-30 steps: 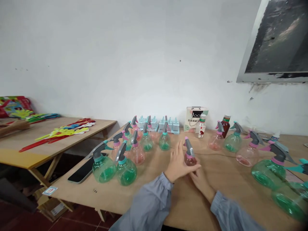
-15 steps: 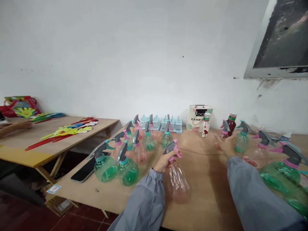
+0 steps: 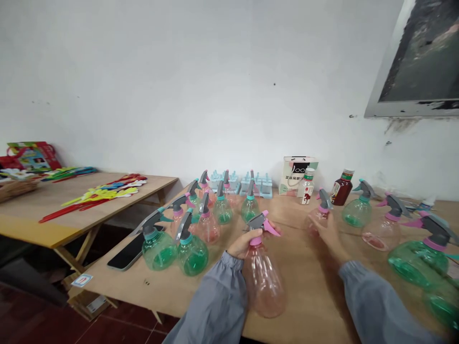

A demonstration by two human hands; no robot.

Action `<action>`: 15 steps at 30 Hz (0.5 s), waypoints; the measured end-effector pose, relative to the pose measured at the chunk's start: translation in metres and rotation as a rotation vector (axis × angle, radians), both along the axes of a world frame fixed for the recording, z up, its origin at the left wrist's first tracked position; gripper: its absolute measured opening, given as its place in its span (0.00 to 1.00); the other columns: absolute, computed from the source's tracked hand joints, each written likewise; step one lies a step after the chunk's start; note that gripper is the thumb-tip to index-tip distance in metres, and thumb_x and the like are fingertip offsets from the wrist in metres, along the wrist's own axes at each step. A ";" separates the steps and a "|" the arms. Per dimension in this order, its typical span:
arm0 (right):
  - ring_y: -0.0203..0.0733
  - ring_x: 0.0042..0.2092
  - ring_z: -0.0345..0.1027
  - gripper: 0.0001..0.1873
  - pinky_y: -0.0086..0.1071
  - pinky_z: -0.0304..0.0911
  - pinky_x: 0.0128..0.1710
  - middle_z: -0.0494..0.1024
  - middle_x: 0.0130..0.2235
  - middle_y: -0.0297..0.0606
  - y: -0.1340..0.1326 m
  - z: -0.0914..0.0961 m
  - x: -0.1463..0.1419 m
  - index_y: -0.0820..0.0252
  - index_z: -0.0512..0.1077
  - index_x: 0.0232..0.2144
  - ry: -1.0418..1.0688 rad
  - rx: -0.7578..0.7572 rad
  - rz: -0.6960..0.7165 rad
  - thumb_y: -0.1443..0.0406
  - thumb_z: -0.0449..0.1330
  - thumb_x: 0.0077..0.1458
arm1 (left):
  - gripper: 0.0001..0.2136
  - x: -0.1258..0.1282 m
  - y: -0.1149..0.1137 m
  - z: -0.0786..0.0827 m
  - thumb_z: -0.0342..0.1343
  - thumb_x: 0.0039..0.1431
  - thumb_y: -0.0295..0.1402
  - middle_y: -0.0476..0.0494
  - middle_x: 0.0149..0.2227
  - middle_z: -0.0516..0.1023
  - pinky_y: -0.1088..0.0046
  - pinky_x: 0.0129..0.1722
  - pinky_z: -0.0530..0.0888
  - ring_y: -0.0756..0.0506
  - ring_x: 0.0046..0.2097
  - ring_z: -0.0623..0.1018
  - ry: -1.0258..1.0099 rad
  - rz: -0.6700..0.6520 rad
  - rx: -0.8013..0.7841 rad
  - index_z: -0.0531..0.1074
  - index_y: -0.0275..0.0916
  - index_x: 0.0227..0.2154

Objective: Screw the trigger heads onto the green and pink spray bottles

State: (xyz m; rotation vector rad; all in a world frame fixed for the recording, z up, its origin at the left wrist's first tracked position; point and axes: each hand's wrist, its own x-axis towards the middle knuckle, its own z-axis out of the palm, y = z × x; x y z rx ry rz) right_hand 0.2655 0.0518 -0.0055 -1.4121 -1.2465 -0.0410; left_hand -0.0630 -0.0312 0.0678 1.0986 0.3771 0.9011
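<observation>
My left hand (image 3: 244,243) is closed around the neck of a clear pink spray bottle (image 3: 266,289), just under its grey head and pink trigger. This bottle stands at the front of the table, slightly tilted. My right hand (image 3: 329,234) grips a second pink spray bottle (image 3: 318,215) by its round body, farther back on the right. To the left of my left hand stand several green and pink spray bottles, among them a green one (image 3: 192,257) with liquid-like green at its base. Right of my right hand are a green spray bottle (image 3: 356,213) and a pink one (image 3: 380,233).
Behind stand a paper bag (image 3: 290,176), a white-labelled bottle (image 3: 307,188), a dark red bottle (image 3: 342,188) and light blue moulds (image 3: 263,185). A phone (image 3: 126,252) lies at left. Colourful hand-shaped clappers (image 3: 98,196) lie on another table, near a person's arm (image 3: 16,190).
My right hand has brought its pink spray bottle leftward and nearer, away from the dark red bottle. The left bottle's trigger shows more fully, with my fingers shifted behind it.
</observation>
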 end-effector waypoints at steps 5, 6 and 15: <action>0.54 0.50 0.71 0.44 0.50 0.66 0.51 0.73 0.50 0.50 -0.055 -0.034 -0.046 0.60 0.61 0.55 0.110 0.021 0.197 0.42 0.67 0.43 | 0.21 0.005 0.000 0.002 0.68 0.42 0.49 0.48 0.23 0.76 0.84 0.13 0.53 0.55 0.21 0.71 0.040 0.138 -0.104 0.73 0.36 0.28; 0.54 0.49 0.71 0.44 0.50 0.67 0.52 0.74 0.50 0.49 -0.063 -0.039 -0.054 0.59 0.61 0.56 0.125 0.031 0.253 0.44 0.68 0.43 | 0.21 0.006 0.000 0.003 0.68 0.42 0.49 0.48 0.23 0.76 0.84 0.13 0.53 0.55 0.21 0.72 0.041 0.167 -0.113 0.73 0.36 0.28; 0.57 0.54 0.70 0.44 0.55 0.66 0.55 0.71 0.54 0.51 -0.075 -0.049 -0.081 0.57 0.59 0.57 0.205 0.047 0.373 0.45 0.69 0.44 | 0.19 0.000 -0.001 0.009 0.70 0.40 0.46 0.49 0.25 0.78 0.84 0.17 0.63 0.53 0.25 0.76 -0.032 0.328 -0.152 0.73 0.36 0.28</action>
